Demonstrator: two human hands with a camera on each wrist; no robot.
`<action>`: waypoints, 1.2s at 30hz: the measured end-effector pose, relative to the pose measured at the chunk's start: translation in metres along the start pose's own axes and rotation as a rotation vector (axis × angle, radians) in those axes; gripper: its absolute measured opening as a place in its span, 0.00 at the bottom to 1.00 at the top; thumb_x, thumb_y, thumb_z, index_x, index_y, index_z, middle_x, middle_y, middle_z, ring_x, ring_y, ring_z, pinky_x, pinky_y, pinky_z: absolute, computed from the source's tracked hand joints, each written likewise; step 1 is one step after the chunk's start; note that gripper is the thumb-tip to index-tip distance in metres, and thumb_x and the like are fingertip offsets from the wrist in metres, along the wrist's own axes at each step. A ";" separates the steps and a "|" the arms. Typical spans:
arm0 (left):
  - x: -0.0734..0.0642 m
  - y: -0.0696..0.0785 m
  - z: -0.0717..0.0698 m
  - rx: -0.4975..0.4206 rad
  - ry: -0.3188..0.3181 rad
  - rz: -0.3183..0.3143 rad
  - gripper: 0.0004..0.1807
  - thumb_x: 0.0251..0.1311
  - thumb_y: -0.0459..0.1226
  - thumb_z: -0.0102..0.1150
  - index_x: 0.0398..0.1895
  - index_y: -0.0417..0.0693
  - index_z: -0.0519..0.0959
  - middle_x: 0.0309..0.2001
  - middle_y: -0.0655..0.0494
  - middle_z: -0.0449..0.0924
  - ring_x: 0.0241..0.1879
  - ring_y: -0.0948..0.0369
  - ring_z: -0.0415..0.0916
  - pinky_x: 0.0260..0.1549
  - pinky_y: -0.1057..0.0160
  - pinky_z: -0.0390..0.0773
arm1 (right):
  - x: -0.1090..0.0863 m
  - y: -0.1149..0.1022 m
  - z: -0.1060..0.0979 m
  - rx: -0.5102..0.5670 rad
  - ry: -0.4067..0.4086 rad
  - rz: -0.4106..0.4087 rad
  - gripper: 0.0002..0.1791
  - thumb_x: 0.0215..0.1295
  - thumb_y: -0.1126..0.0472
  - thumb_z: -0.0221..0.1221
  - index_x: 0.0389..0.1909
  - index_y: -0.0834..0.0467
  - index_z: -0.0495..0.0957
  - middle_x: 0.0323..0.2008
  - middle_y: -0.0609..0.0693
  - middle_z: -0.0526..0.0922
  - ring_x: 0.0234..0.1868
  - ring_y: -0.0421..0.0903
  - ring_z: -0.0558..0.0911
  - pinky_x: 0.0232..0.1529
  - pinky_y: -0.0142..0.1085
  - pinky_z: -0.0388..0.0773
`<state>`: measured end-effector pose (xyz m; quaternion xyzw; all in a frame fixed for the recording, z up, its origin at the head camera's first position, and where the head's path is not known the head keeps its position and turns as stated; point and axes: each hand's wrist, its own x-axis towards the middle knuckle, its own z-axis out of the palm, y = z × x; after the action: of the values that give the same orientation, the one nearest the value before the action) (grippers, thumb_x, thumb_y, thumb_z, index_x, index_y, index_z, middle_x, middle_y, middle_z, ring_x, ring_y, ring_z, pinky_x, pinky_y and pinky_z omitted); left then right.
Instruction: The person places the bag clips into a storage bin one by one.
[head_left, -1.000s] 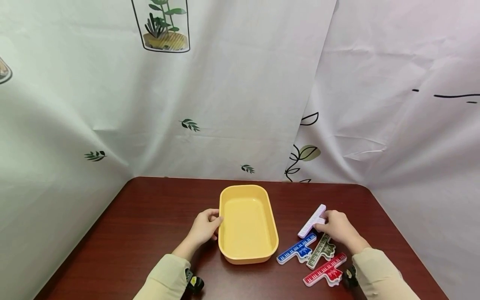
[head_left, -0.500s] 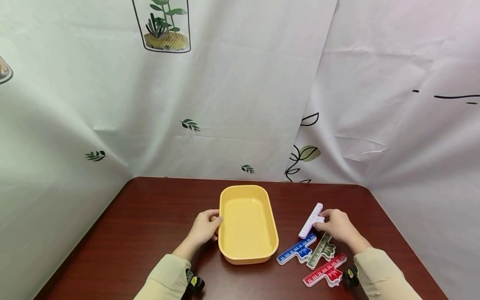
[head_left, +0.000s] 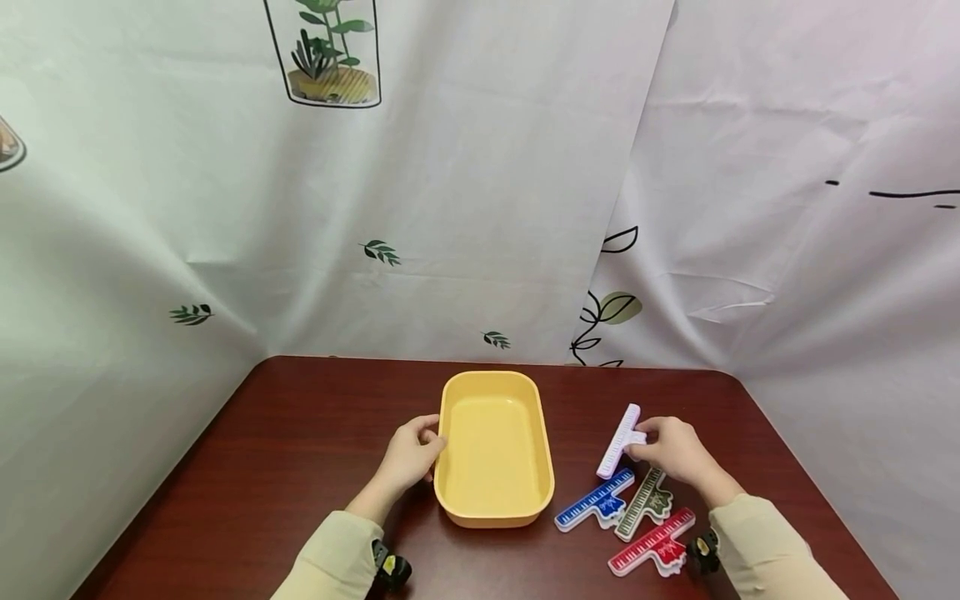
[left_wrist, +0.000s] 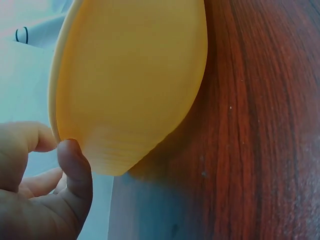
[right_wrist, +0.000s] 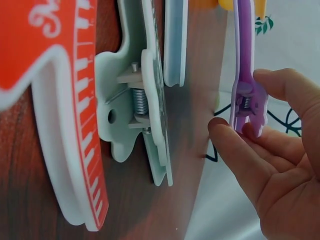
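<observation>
My left hand (head_left: 408, 454) pinches the left rim of a yellow plastic tray (head_left: 546, 433), thumb on the inner side in the head view. In the left wrist view, thumb and finger meet at the rim of the tray (left_wrist: 125, 65). My right hand (head_left: 675, 450) holds a light purple spring clip (head_left: 621, 442) by its handle. The right wrist view shows the purple clip (right_wrist: 245, 60) between thumb and fingers, its metal spring visible. Close to the right hand lie a blue clip (head_left: 592, 502), a dark green clip (head_left: 641, 504) and a red clip (head_left: 648, 546), all with piano-key prints.
The dark red-brown wooden table (head_left: 300, 467) bears everything. Its back edge meets a pale cloth backdrop (head_left: 480, 208) with plant prints, which also hangs at both sides. Black wrist cameras (head_left: 392, 569) sit below the sleeves.
The purple clip has turned steeper and shifted slightly left in the right hand. The left hand keeps its grip on the tray, whose right side has moved slightly left.
</observation>
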<state>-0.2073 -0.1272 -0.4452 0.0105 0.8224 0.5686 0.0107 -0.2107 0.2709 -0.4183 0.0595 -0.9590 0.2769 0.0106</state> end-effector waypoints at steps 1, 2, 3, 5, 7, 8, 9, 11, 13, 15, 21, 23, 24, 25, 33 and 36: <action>0.000 0.000 0.000 0.002 -0.003 -0.002 0.24 0.59 0.30 0.53 0.61 0.33 0.68 0.26 0.51 0.75 0.12 0.63 0.67 0.09 0.63 0.74 | 0.000 0.000 0.000 0.002 -0.002 0.000 0.27 0.47 0.55 0.70 0.42 0.72 0.78 0.33 0.60 0.83 0.28 0.45 0.76 0.27 0.34 0.75; -0.001 0.000 0.000 0.002 -0.008 -0.003 0.25 0.59 0.29 0.53 0.61 0.33 0.68 0.26 0.51 0.75 0.12 0.63 0.66 0.09 0.64 0.73 | 0.001 -0.001 0.000 0.005 -0.006 -0.001 0.27 0.48 0.55 0.70 0.42 0.72 0.78 0.33 0.60 0.82 0.28 0.45 0.76 0.27 0.34 0.75; -0.001 0.000 -0.001 0.003 -0.010 -0.008 0.25 0.59 0.29 0.53 0.61 0.34 0.68 0.26 0.51 0.75 0.12 0.62 0.66 0.09 0.64 0.73 | 0.001 0.000 0.000 0.005 -0.009 -0.004 0.27 0.48 0.54 0.70 0.42 0.72 0.78 0.33 0.59 0.83 0.29 0.45 0.76 0.27 0.34 0.75; -0.001 0.000 -0.001 -0.006 -0.014 -0.017 0.25 0.59 0.29 0.53 0.62 0.34 0.68 0.26 0.51 0.74 0.12 0.62 0.66 0.09 0.65 0.73 | 0.002 -0.001 0.001 0.015 -0.015 -0.005 0.27 0.48 0.54 0.70 0.42 0.72 0.78 0.33 0.59 0.83 0.29 0.45 0.76 0.27 0.34 0.76; -0.002 0.000 -0.001 -0.019 -0.018 -0.023 0.25 0.60 0.30 0.54 0.62 0.35 0.68 0.26 0.51 0.74 0.12 0.62 0.66 0.09 0.65 0.72 | 0.002 -0.002 0.001 0.021 -0.016 -0.011 0.27 0.48 0.54 0.70 0.42 0.72 0.78 0.33 0.58 0.83 0.29 0.45 0.76 0.28 0.34 0.76; -0.002 0.000 -0.001 -0.026 -0.022 -0.026 0.25 0.60 0.30 0.54 0.62 0.35 0.67 0.26 0.51 0.74 0.12 0.62 0.67 0.08 0.65 0.72 | 0.002 -0.002 0.002 0.022 -0.016 -0.015 0.27 0.48 0.54 0.70 0.42 0.72 0.79 0.33 0.58 0.83 0.29 0.44 0.76 0.28 0.34 0.76; -0.002 0.000 -0.001 -0.032 -0.025 -0.027 0.25 0.60 0.30 0.54 0.62 0.35 0.67 0.26 0.50 0.74 0.12 0.62 0.67 0.08 0.65 0.72 | 0.002 -0.002 0.002 0.025 -0.016 -0.018 0.27 0.48 0.54 0.70 0.42 0.71 0.79 0.33 0.58 0.83 0.29 0.44 0.76 0.28 0.34 0.76; -0.003 0.000 -0.001 -0.042 -0.035 -0.028 0.26 0.60 0.30 0.54 0.63 0.35 0.67 0.25 0.50 0.74 0.12 0.62 0.67 0.08 0.65 0.72 | 0.002 -0.004 0.002 0.027 -0.013 -0.025 0.26 0.48 0.55 0.70 0.42 0.71 0.79 0.33 0.57 0.83 0.29 0.44 0.76 0.29 0.33 0.76; -0.003 0.000 -0.001 -0.052 -0.045 -0.032 0.26 0.61 0.30 0.54 0.63 0.35 0.66 0.24 0.49 0.74 0.12 0.62 0.68 0.08 0.66 0.72 | 0.002 -0.005 0.003 0.031 -0.014 -0.029 0.26 0.48 0.55 0.70 0.42 0.71 0.79 0.33 0.57 0.83 0.30 0.44 0.77 0.29 0.33 0.77; -0.003 -0.001 -0.002 -0.059 -0.055 -0.039 0.26 0.62 0.30 0.54 0.64 0.36 0.65 0.24 0.49 0.74 0.12 0.63 0.68 0.08 0.66 0.71 | 0.002 -0.006 0.003 0.039 -0.018 -0.032 0.26 0.48 0.55 0.70 0.42 0.71 0.79 0.33 0.57 0.83 0.30 0.43 0.77 0.29 0.32 0.77; -0.005 -0.001 -0.003 -0.074 -0.074 -0.052 0.26 0.63 0.31 0.53 0.65 0.37 0.64 0.23 0.50 0.74 0.11 0.63 0.67 0.07 0.68 0.70 | 0.003 -0.011 0.003 0.067 -0.026 -0.030 0.26 0.49 0.55 0.70 0.43 0.71 0.79 0.33 0.57 0.83 0.29 0.43 0.78 0.28 0.31 0.78; -0.005 -0.001 -0.002 -0.075 -0.074 -0.053 0.26 0.63 0.31 0.53 0.65 0.38 0.64 0.23 0.50 0.74 0.11 0.63 0.67 0.07 0.68 0.70 | 0.003 -0.012 0.002 0.072 -0.027 -0.038 0.26 0.49 0.55 0.70 0.43 0.71 0.79 0.33 0.57 0.84 0.29 0.43 0.78 0.28 0.30 0.77; -0.005 0.000 -0.002 -0.075 -0.072 -0.055 0.26 0.63 0.31 0.53 0.65 0.38 0.64 0.22 0.50 0.74 0.12 0.63 0.67 0.07 0.68 0.71 | 0.003 -0.013 0.002 0.072 -0.026 -0.044 0.26 0.49 0.56 0.70 0.43 0.71 0.79 0.33 0.57 0.84 0.29 0.43 0.78 0.28 0.30 0.77; -0.005 0.000 -0.002 -0.074 -0.071 -0.054 0.26 0.63 0.31 0.53 0.65 0.37 0.64 0.23 0.50 0.74 0.12 0.63 0.67 0.07 0.68 0.71 | 0.003 -0.013 0.002 0.073 -0.024 -0.049 0.26 0.49 0.56 0.70 0.43 0.71 0.79 0.33 0.57 0.84 0.29 0.43 0.78 0.28 0.30 0.77; -0.004 0.003 -0.002 -0.062 -0.033 -0.048 0.24 0.61 0.29 0.55 0.61 0.33 0.68 0.26 0.49 0.75 0.14 0.63 0.69 0.11 0.67 0.74 | 0.004 -0.017 0.002 0.070 -0.017 -0.085 0.24 0.48 0.57 0.70 0.42 0.71 0.80 0.32 0.56 0.84 0.29 0.42 0.79 0.29 0.29 0.78; -0.004 0.005 -0.002 -0.065 -0.009 -0.051 0.23 0.59 0.27 0.56 0.59 0.31 0.70 0.27 0.49 0.75 0.16 0.63 0.71 0.12 0.65 0.77 | 0.004 -0.017 0.002 0.073 -0.022 -0.090 0.24 0.48 0.57 0.70 0.42 0.71 0.80 0.32 0.56 0.84 0.30 0.42 0.80 0.29 0.29 0.79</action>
<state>-0.2033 -0.1270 -0.4396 -0.0083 0.8035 0.5945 0.0289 -0.2125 0.2547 -0.4108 0.1057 -0.9448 0.3101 0.0103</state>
